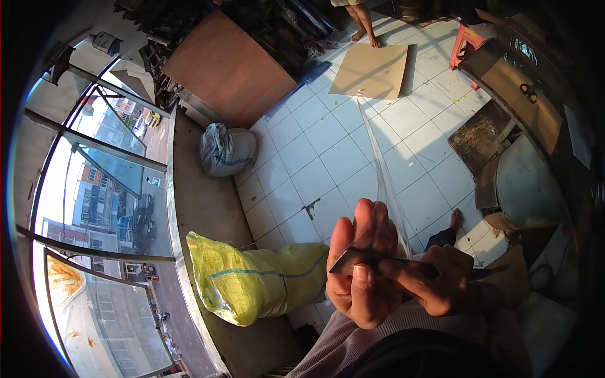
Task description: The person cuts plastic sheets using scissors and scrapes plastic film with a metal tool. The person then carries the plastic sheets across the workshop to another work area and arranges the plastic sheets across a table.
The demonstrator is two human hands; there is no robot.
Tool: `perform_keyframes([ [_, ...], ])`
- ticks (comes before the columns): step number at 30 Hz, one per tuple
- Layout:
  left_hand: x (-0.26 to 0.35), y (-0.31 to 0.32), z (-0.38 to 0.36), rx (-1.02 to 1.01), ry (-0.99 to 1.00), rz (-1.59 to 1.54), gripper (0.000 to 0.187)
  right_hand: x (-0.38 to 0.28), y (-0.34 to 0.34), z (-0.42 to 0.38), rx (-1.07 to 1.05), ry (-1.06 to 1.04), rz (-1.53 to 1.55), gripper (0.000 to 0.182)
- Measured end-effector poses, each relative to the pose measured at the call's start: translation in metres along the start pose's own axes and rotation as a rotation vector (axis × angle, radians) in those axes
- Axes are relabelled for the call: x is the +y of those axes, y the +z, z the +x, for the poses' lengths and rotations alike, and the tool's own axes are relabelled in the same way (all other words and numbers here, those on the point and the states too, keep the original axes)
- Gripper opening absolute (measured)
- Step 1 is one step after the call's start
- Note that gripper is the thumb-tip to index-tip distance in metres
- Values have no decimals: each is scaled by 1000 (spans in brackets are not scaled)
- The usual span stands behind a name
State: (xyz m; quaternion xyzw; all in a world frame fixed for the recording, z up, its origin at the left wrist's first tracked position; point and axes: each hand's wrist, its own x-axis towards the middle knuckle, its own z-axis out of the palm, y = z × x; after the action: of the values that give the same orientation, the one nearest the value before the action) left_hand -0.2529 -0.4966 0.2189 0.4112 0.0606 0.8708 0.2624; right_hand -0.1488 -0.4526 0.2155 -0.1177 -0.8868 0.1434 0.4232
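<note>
My left hand (356,271) and my right hand (441,280) together grip a flat, dark metal strip (353,257) held across in front of me. The left thumb presses on its near end and the right fingers pinch it farther along. A long, clear plastic strip (378,157) runs from between the hands out over the white tiled floor (328,157) toward a cardboard sheet (372,70). My bare foot (455,219) shows just beyond the right hand.
A yellow woven sack (252,283) lies at my left by the window ledge. A grey sack (227,150) sits farther off beside a brown board (227,66). Another person's bare legs (364,25) stand near the cardboard. A metal workbench (517,94) stands at right.
</note>
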Motion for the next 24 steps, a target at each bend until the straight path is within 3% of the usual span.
perform_keyframes([
  [24, -5, 0, 0, -30, -66, 127, 49, 8, 9, -8, 46, 35, 86, 30],
])
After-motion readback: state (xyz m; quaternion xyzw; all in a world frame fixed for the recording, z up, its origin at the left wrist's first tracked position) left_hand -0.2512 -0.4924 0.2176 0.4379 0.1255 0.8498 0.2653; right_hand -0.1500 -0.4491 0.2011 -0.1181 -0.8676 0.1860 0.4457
